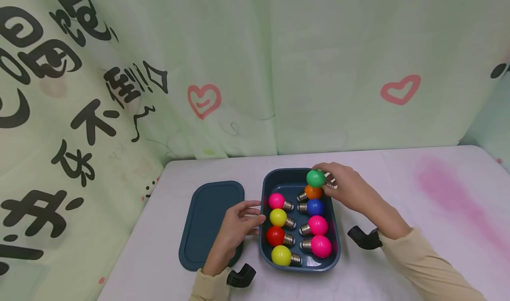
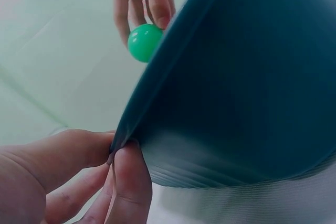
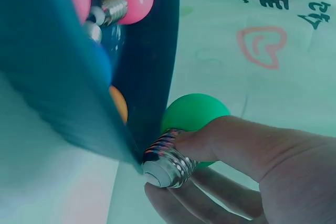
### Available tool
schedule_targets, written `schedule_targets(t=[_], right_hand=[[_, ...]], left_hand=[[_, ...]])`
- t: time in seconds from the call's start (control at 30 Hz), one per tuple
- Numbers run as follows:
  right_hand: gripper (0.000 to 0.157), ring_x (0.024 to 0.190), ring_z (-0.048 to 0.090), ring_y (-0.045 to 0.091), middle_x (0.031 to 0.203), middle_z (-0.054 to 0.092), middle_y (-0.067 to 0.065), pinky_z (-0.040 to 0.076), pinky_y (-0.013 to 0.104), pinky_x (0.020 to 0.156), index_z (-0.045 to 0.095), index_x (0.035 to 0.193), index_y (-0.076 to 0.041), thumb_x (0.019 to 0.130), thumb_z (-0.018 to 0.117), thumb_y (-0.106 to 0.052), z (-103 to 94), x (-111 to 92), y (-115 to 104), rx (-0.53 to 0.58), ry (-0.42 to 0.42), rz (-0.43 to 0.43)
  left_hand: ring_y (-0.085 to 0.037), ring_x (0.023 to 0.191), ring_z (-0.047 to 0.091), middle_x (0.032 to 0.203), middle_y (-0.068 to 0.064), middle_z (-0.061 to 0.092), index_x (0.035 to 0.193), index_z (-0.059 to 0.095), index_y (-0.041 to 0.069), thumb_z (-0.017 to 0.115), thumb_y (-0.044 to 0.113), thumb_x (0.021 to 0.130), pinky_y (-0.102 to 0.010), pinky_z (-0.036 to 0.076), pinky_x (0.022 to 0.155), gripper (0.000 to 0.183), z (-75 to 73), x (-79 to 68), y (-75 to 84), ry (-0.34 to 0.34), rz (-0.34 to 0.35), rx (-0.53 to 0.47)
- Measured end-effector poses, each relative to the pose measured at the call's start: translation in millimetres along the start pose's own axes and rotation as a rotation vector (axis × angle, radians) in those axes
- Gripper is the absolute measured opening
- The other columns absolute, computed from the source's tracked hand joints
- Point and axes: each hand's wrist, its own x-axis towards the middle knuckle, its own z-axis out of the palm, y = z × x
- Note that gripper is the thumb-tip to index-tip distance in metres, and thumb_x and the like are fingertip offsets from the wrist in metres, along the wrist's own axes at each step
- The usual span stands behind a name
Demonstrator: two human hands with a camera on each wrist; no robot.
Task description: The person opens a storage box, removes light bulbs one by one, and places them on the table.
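My right hand pinches a green light bulb by its metal screw base, over the far right corner of a dark blue rectangular box. In the right wrist view the thumb presses on the ridged base. My left hand is at the box's left side; the left wrist view shows its thumb and fingers pinching the rim. Bulbs lie in two columns inside: pink, yellow, red and yellow on the left; orange, blue and two pink on the right.
A flat dark blue lid lies left of the box, partly behind my left hand and forearm. White cloth covers the table, with a pink stain at right. A pale green printed curtain hangs behind and along the left.
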Motion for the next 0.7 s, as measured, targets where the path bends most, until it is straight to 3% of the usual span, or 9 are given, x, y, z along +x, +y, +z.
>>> schedule_targets(t=[0.7], right_hand=[[0.044, 0.094, 0.066, 0.037, 0.118, 0.062, 0.025, 0.059, 0.049, 0.080, 0.056, 0.125, 0.005, 0.083, 0.069, 0.007, -17.7, -13, 33, -0.074, -0.005, 0.007]], left_hand=[[-0.015, 0.080, 0.067, 0.104, -0.011, 0.067, 0.129, 0.062, 0.003, 0.075, 0.016, 0.089, -0.029, 0.060, 0.070, 0.044, 0.3, 0.5, -1.1, -0.006, 0.001, 0.007]])
